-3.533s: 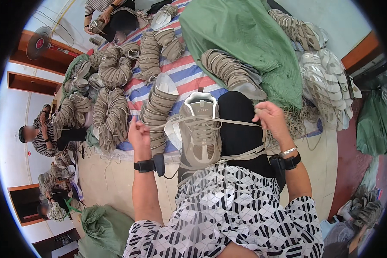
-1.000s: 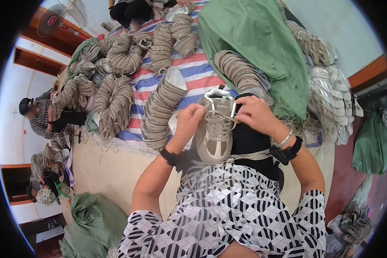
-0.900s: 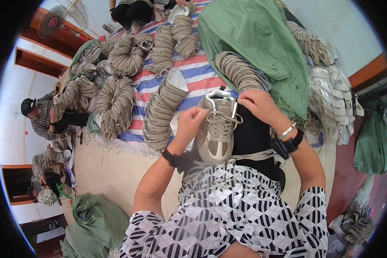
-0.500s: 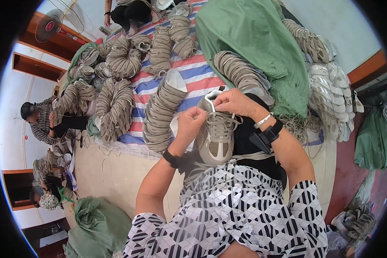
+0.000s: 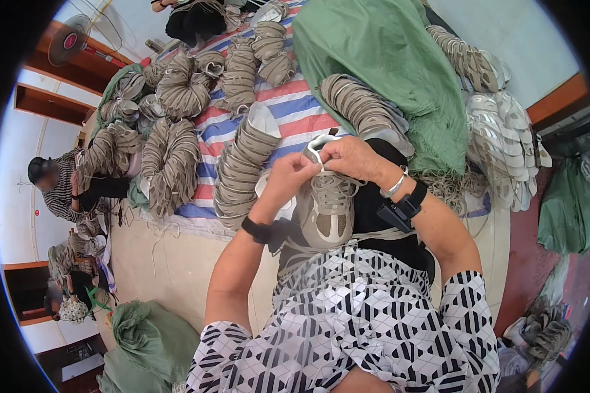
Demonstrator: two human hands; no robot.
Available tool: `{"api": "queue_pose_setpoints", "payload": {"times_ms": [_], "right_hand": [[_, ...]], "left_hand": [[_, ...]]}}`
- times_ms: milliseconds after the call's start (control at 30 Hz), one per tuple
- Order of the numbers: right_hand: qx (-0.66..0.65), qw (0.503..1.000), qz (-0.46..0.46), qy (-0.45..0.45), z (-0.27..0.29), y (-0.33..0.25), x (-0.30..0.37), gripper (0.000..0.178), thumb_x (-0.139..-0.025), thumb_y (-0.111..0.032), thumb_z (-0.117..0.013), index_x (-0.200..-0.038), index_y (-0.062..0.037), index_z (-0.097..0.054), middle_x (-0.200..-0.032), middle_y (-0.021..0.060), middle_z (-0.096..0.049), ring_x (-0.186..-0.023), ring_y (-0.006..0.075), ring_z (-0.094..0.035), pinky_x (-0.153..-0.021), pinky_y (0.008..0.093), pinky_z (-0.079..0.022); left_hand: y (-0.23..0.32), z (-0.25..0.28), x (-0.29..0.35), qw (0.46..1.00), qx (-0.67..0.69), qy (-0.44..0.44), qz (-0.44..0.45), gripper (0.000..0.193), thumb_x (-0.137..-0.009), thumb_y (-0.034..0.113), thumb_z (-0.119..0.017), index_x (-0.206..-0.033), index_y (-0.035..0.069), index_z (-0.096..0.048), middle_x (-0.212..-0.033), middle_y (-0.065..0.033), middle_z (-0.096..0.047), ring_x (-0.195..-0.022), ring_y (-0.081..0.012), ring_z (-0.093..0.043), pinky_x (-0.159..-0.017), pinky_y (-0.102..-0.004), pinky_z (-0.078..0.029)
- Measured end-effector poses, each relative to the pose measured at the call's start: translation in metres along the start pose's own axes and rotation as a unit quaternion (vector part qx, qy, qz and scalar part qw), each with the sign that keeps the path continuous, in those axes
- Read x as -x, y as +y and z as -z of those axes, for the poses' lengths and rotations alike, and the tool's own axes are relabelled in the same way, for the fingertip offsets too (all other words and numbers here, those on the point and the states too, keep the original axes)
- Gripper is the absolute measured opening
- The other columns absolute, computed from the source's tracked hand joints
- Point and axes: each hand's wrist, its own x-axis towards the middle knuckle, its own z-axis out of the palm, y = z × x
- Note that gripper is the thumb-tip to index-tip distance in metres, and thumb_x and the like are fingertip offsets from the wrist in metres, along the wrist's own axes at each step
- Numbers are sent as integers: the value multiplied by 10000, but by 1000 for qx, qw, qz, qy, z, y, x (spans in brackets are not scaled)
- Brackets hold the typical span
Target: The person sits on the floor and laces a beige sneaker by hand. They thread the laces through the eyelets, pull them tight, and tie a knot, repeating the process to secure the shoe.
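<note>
A beige-grey sneaker upper [image 5: 331,203] with mesh toe and crossed laces lies on my lap, toe toward me. At its white-lined collar my two hands meet. The fingers of my left hand [image 5: 288,177] are closed in a pinch by the top eyelets; what lies between them is too small to make out. My right hand [image 5: 355,159] pinches the upper's edge beside the tongue. A lace loop hangs under the right fingers. Fingertips of both hands nearly touch.
A curved stack of nested uppers [image 5: 242,170] stands left of my hands on a striped sheet [image 5: 295,101]. Another stack [image 5: 364,111] leans by a green tarp [image 5: 387,65]. Loose laces [image 5: 442,187] lie at right. Green sacks [image 5: 151,340] sit lower left. Other people [image 5: 56,183] sit at left.
My left hand has moved up and right toward the right hand, so the fingertips now come together at the collar. The right hand has shifted slightly left.
</note>
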Motion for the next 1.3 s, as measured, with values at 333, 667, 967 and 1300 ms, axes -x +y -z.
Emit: {"api": "queue_pose_setpoints", "payload": {"times_ms": [333, 667, 967, 1300], "right_hand": [[296, 946, -7, 129, 63, 48, 42, 156, -828, -258, -589, -819, -107, -623, -770, 73, -660, -731, 277, -637, -691, 425, -440], [156, 956, 29, 247, 19, 22, 80, 238, -752, -299, -696, -830, -85, -629, -915, 83, -574, -889, 292, -544, -743, 398, -428], [169, 974, 71, 133, 8, -3, 82, 93, -740, -118, -668, -780, -66, -602, -1178, 93, -556, -1037, 275, -513, -888, 407, -367], [-31, 976, 38, 211, 22, 12, 93, 131, -860, -84, -585, -950, 3, -625, -987, 116, -650, -906, 231, -614, -802, 307, -481]], "left_hand": [[-9, 14, 11, 983, 162, -51, 70, 314, -936, 368, -534, -783, 104, -606, -729, 47, -551, -665, -59, -461, -642, -209, -377], [11, -16, 29, 957, 286, 50, -4, 228, -919, 267, -574, -966, 68, -675, -878, 38, -635, -704, -28, -449, -657, -198, -353], [-8, -21, 28, 958, 278, 68, 7, 289, -965, 279, -475, -894, 65, -656, -833, 36, -603, -726, -49, -456, -658, -203, -354], [13, -44, 30, 991, 37, 125, -32, 201, -843, 26, -640, -1013, 28, -533, -805, 10, -575, -701, -48, -526, -639, -193, -435]]}}
